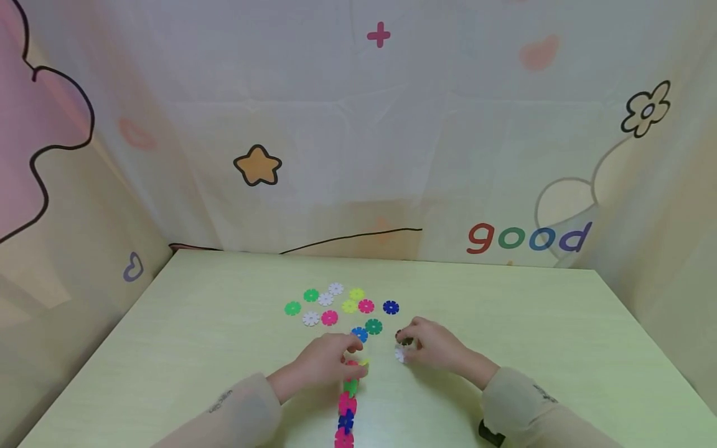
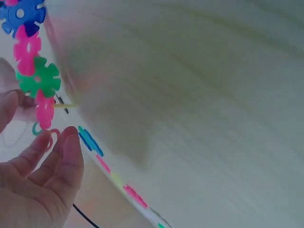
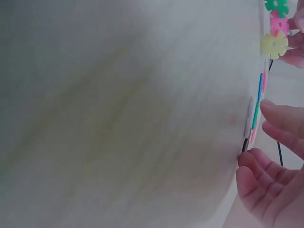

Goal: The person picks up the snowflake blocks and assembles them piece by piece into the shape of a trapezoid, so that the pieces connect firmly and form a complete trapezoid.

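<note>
A chain of interlocked notched plastic discs (image 1: 348, 406), pink, blue and green, runs toward the person. My left hand (image 1: 325, 359) holds its far end, with the thumb over a pink disc (image 2: 45, 112); how firm the hold is remains hidden. A yellow disc (image 3: 274, 45) sticks out sideways from this end. On the right, my right hand (image 1: 435, 344) reaches down with thumb and fingers apart. Its fingertips touch a dark disc (image 1: 404, 340) on the table, and the thumb is at a white disc (image 1: 399, 354) just nearer, partly covered.
Loose discs lie beyond the hands: a blue disc (image 1: 360, 335), a teal disc (image 1: 374, 326), a dark blue disc (image 1: 391, 307), and several green, white, pink and yellow ones. The pale table (image 1: 549, 348) ends at a printed cloth (image 1: 336, 124) at the back and sides.
</note>
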A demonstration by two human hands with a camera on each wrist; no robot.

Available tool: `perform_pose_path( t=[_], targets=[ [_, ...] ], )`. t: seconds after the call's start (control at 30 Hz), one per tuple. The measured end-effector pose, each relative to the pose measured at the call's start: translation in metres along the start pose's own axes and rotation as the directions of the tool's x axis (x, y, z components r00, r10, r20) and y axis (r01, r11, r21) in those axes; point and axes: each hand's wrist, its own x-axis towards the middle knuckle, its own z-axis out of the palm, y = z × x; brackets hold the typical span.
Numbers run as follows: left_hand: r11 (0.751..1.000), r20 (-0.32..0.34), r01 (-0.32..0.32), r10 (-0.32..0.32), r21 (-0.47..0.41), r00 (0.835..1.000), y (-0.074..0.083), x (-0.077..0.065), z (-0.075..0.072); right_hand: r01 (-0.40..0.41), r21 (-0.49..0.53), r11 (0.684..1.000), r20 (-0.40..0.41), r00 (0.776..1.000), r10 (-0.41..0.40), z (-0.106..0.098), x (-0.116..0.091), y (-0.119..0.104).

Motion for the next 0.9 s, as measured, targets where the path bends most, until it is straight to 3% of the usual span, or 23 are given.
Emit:
perform_pose_path(
  t=[0.23,0.7,0.9],
  targets=[
    [0.999,-0.01,-0.012,0.012,0.053,1.0,0.002,0.003,0.009,0.012,-0.037,0.999,0.03,0.999,-0.011,0.002,0.002,0.004],
    [0.998,-0.026,-0.032,0.03,-0.048,0.999,-0.002,0.007,0.012,-0.095,-0.056,0.994,0.061,0.993,0.098,0.002,0.004,0.001],
    [0.994,-0.062,-0.034,0.027,-0.107,0.998,-0.005,0.006,0.004,-0.08,0.019,0.997,0.103,0.992,0.078,0.0,0.0,0.002]
  ],
)
